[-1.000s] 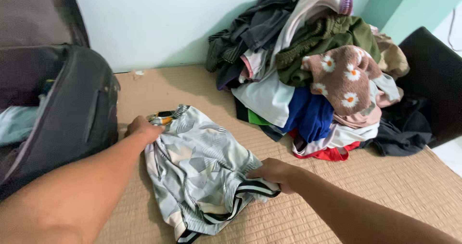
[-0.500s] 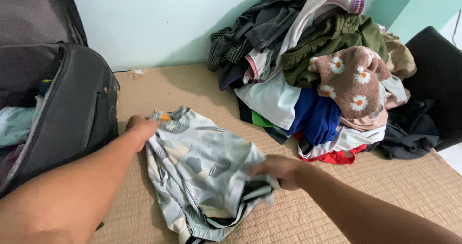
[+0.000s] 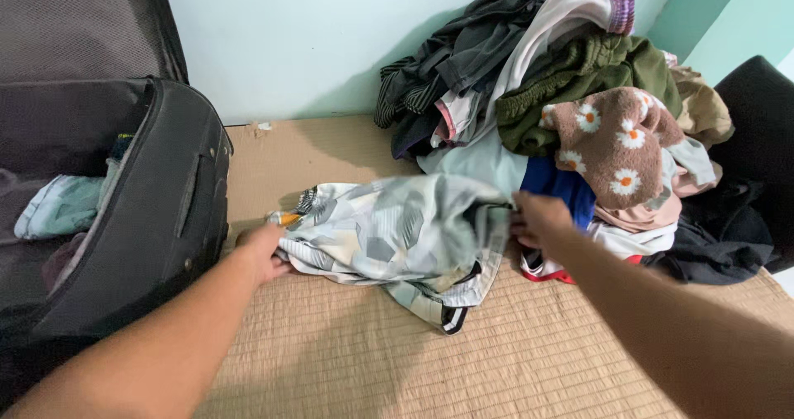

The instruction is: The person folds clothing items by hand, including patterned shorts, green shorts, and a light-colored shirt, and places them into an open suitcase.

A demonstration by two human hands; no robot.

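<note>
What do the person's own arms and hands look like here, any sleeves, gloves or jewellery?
Both forearms are bare, with no sleeve in view. The left hand and the right hand wear no gloves. No watch, bracelet or ring shows on the parts visible, though most of the fingers are hidden in cloth.

Right hand (image 3: 536, 218) sweeps the shorts' (image 3: 397, 233) near end up and away toward the pile (image 3: 579, 113), folding them over; left hand (image 3: 263, 252) slides nearer, pinning the waistband.
</note>
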